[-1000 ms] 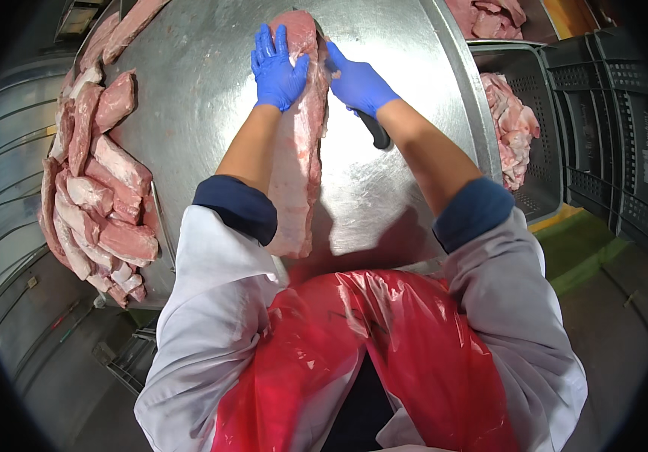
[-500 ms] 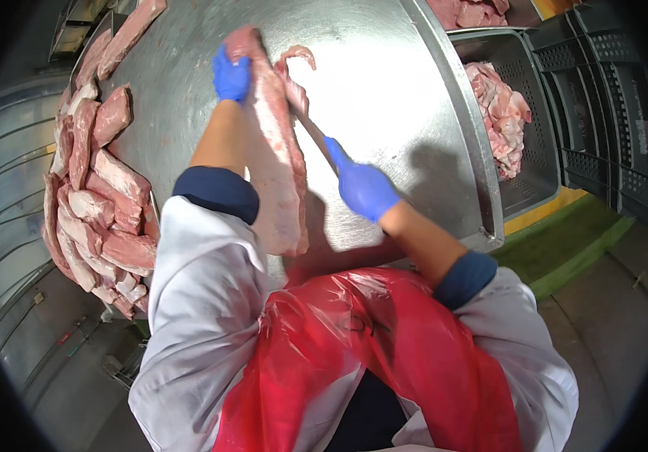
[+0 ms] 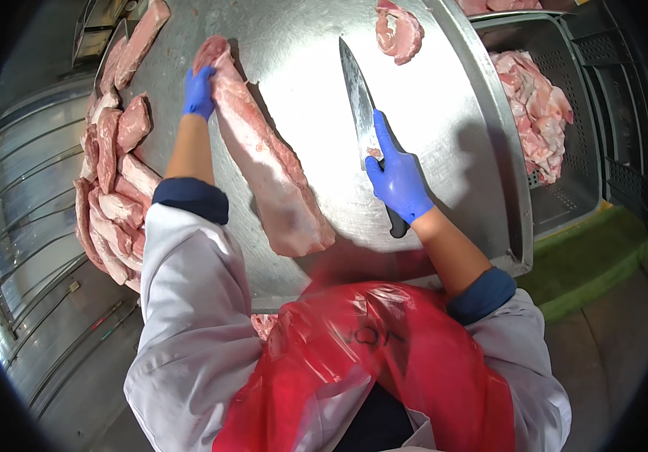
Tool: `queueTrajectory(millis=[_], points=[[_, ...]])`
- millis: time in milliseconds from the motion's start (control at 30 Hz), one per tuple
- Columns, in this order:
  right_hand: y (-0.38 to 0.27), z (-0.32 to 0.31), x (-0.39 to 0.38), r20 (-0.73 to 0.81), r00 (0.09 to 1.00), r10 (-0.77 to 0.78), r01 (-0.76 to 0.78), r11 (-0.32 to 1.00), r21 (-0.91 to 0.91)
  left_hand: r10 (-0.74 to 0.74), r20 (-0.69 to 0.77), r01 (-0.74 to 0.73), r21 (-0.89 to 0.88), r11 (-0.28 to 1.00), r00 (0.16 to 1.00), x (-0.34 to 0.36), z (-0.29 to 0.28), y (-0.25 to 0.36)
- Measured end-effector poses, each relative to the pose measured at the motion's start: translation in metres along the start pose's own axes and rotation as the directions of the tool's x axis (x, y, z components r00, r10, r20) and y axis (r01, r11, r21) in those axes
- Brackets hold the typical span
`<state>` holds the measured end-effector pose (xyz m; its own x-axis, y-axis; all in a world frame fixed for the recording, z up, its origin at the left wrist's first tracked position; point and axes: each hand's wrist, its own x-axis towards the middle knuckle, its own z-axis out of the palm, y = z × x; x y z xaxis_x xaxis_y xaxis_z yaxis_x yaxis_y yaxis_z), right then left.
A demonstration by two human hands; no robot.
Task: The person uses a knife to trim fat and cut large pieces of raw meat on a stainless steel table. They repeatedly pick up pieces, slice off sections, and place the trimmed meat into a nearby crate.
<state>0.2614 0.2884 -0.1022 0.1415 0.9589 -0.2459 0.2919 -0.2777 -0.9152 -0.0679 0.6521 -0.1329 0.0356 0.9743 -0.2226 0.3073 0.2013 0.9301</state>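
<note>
A long slab of raw meat (image 3: 267, 169) lies slanted on the metal table (image 3: 452, 218), its pale side up. My left hand (image 3: 199, 93), in a blue glove, grips its narrow far end from the left side. In my gloved right hand (image 3: 399, 181) is a knife (image 3: 355, 87) with a black handle, index finger stretched along the back of the blade. The blade points away from me and is apart from the slab. Beyond the knife, to the right, a curled strip of meat trimming (image 3: 407, 39) rests on the table.
Several meat pieces (image 3: 117, 203) are heaped along the table's left edge. Past the raised right rim (image 3: 516, 203) stands a grey crate (image 3: 576, 215) holding pale trimmings (image 3: 535, 113). Black perforated crates (image 3: 625, 90) are further right, above a green ledge (image 3: 591, 264).
The trimming has come off the slab and now lies to the far right. My right hand has drawn the knife away rightward. The slab's far end has shifted left, held by my left hand.
</note>
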Motion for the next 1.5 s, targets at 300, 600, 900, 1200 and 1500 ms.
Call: queueTrajectory(millis=[300, 600, 900, 1200, 1500], points=[[-0.052, 0.046, 0.164, 0.232, 0.973, 0.006, -0.041, 0.989, 0.145, 0.342, 0.055, -0.334, 0.404, 0.852, 0.938, -0.011, 0.033, -0.001], [-0.102, 0.092, 0.290, 0.377, 0.926, -0.016, 0.100, 0.974, -0.205, 0.482, 0.067, -0.440, 0.530, 0.725, 0.874, -0.010, 0.047, -0.008], [-0.061, 0.044, 0.089, 0.496, 0.864, -0.086, 0.282, 0.899, -0.335, 0.115, -0.208, -0.093, 0.116, 0.989, 0.971, 0.010, -0.069, -0.070], [-0.021, 0.043, 0.105, 0.189, 0.973, -0.134, 0.169, 0.969, -0.183, 0.457, 0.222, -0.434, 0.789, 0.436, 0.862, -0.088, 0.008, -0.021], [-0.092, 0.110, 0.176, 0.343, 0.938, -0.057, 0.139, 0.965, -0.222, 0.462, 0.252, -0.476, 0.742, 0.472, 0.850, -0.153, 0.028, -0.022]])
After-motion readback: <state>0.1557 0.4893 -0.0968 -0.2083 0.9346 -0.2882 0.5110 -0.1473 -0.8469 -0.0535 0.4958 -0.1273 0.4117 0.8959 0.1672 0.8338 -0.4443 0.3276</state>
